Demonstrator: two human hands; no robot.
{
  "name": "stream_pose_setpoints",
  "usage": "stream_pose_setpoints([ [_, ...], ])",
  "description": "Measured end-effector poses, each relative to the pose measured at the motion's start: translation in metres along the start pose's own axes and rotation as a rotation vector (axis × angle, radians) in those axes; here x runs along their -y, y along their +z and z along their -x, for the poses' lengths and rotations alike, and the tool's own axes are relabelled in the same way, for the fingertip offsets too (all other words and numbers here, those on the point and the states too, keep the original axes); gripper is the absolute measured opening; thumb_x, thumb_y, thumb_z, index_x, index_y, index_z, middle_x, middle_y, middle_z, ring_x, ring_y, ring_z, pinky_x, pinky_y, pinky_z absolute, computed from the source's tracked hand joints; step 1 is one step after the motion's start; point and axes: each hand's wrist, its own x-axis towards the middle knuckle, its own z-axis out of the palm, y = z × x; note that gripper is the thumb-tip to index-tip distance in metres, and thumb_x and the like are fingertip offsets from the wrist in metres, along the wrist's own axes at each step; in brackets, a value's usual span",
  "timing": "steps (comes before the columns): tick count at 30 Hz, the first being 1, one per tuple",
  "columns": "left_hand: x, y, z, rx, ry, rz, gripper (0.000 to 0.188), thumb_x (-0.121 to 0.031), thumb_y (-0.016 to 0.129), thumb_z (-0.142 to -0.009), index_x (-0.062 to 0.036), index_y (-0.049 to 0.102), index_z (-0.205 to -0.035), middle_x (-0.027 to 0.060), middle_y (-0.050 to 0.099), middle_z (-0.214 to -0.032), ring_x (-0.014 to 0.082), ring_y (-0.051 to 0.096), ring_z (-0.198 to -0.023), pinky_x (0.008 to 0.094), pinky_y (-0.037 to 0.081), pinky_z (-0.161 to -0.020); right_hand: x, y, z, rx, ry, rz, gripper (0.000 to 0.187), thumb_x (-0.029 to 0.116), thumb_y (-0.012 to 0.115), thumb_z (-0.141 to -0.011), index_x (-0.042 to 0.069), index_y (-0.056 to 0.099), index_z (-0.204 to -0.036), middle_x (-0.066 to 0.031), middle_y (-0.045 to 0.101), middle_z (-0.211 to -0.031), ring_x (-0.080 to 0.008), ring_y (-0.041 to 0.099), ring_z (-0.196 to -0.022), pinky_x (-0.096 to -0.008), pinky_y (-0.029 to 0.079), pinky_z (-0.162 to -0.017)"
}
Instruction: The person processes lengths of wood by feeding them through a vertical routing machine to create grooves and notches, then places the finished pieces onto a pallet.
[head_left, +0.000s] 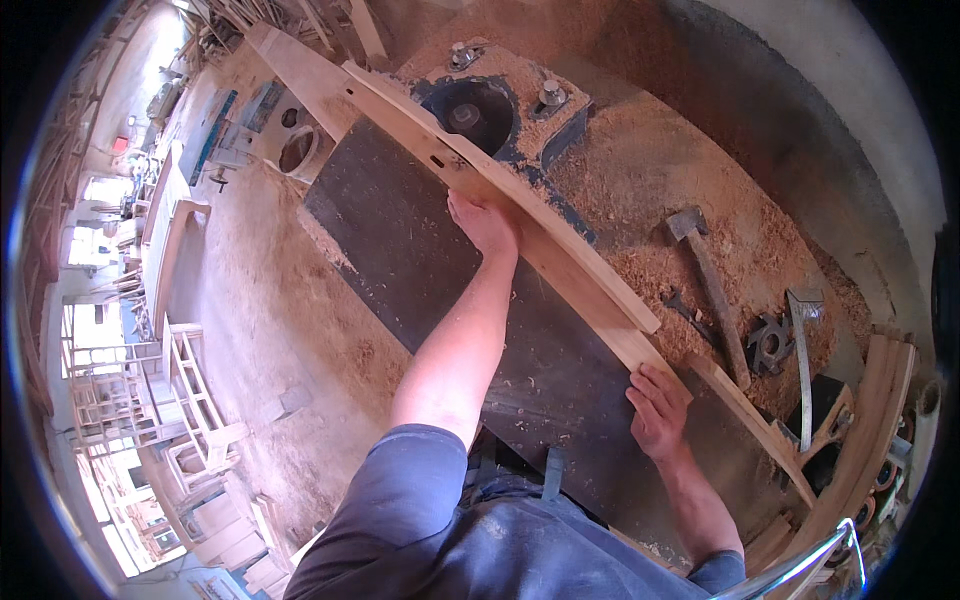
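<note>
A long pale wooden board (590, 298) lies at a slant across a dark flat machine table (390, 230), along a raised wooden fence (560, 235). Dark slots show in the wood farther up. My left hand (487, 228) grips and presses the board around its middle, its fingertips partly hidden against the wood. At the board's near right end, my right hand (656, 412) is closed on it, fingers over the top. Just behind the fence, a round dark recess (468, 112) in the machine holds a spindle.
Wood shavings cover the surface behind the fence. A hammer (712, 290), a toothed metal cutter head (768, 345) and an axe-like tool (803, 350) lie there on the right. Planks (870, 430) lean at far right. Wooden frames (195, 390) stand across the dusty floor on the left.
</note>
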Motion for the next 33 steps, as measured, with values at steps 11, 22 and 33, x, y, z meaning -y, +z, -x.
stream_pose_setpoints([
  [11,0.012,0.008,-0.041,-0.170,0.087,0.057,0.028,0.000,0.047,-0.088,0.0067,0.059,-0.112,0.0284,0.065,-0.110,0.0460,0.059,-0.109,0.0501,0.046,-0.096,0.000,0.025,-0.027,-0.102,0.042,-0.119,0.017,-0.011,0.066,-0.068,-0.001,0.069,-0.081,-0.0136,0.073,-0.094,-0.0337,0.071,-0.103,-0.0462,0.057,-0.091],
  [22,0.021,0.001,-0.105,-0.158,0.052,0.071,0.018,0.000,0.047,-0.086,0.0056,0.058,-0.099,0.0275,0.064,-0.099,0.0464,0.061,-0.100,0.0498,0.047,-0.088,0.012,0.069,-0.079,-0.140,0.066,-0.095,0.017,-0.012,0.066,-0.066,-0.001,0.068,-0.079,-0.0131,0.072,-0.090,-0.0331,0.071,-0.099,-0.0426,0.059,-0.087],
  [33,0.024,0.003,-0.160,-0.157,0.038,0.092,0.013,-0.002,0.048,-0.087,0.0057,0.056,-0.093,0.0275,0.064,-0.093,0.0476,0.061,-0.089,0.0497,0.048,-0.081,0.016,0.109,-0.122,-0.169,0.097,-0.097,0.019,-0.011,0.067,-0.066,0.000,0.070,-0.081,-0.0115,0.072,-0.091,-0.0306,0.071,-0.099,-0.0409,0.057,-0.088],
])
